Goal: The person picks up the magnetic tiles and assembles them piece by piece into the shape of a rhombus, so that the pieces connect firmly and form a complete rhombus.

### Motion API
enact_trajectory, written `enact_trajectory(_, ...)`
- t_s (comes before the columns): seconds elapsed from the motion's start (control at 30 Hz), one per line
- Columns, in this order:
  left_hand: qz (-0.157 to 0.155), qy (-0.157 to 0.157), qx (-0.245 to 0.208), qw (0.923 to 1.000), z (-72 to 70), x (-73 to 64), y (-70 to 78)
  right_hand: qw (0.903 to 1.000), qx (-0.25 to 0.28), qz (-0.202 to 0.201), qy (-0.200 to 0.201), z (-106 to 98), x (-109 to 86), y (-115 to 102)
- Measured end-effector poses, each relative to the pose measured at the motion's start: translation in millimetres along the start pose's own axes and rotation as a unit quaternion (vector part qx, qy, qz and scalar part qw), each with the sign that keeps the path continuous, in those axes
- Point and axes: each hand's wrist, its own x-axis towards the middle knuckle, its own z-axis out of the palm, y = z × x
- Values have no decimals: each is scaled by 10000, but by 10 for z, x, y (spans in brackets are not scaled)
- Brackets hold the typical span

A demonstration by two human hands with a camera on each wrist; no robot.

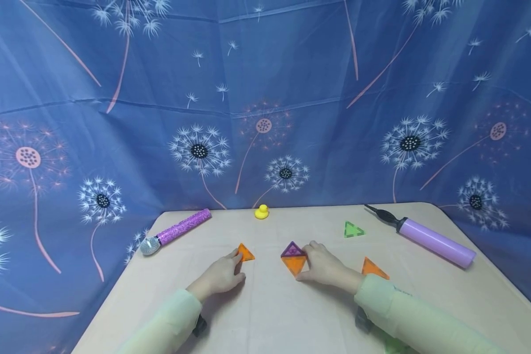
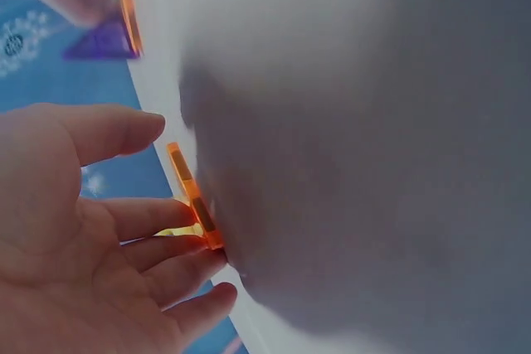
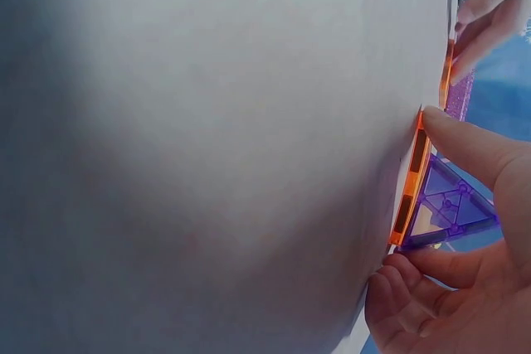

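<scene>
My left hand (image 1: 221,273) touches a small orange triangle magnetic tile (image 1: 246,252) with its fingertips (image 2: 217,256). The thumb stands apart from that tile in the left wrist view. To the right, my right hand (image 1: 326,265) pinches another orange triangle tile (image 1: 294,265) between its thumb and fingers. A purple triangle tile (image 3: 452,205) rises from the far edge of this orange tile, edge against edge. Part of the pair's right side is hidden by the hand in the head view.
Another orange tile (image 1: 374,269) lies by the right wrist, and a green triangle tile (image 1: 353,229) farther back. At the far edge sits a yellow rubber duck (image 1: 261,212). A glittery purple microphone (image 1: 177,232) lies left, a lilac balloon pump (image 1: 433,241) right.
</scene>
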Motion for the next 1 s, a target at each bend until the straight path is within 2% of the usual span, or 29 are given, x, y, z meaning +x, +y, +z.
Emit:
enact_trajectory(0.13,121,-93,-92,9998,61,-117,135,10000,-7,50,-19,-5,-6,1)
enact_trajectory(0.3,148,-211,-20,9997,158,-218,275,10000,6,87,-47,-11,-13,-2)
enact_trajectory(0.47,239,-326,63,9992,196,-307,403,10000,-29,82,-32,-15,-14,2)
enact_trajectory(0.57,312,-209,-12,9993,212,-321,433,10000,-42,76,-14,-16,-14,5)
enact_trajectory(0.73,415,473,-341,9974,210,-206,370,9999,-24,103,0,-6,-14,4)
enact_trajectory(0.8,349,621,-519,9961,187,-125,326,9999,-15,99,8,-5,-12,-1)
enact_trajectory(0.87,222,599,-733,9953,158,-44,279,10000,-4,94,3,-5,-10,-7)
enact_trajectory(1.0,-38,319,-1014,9943,118,78,212,10000,25,69,-14,-6,-3,-17)
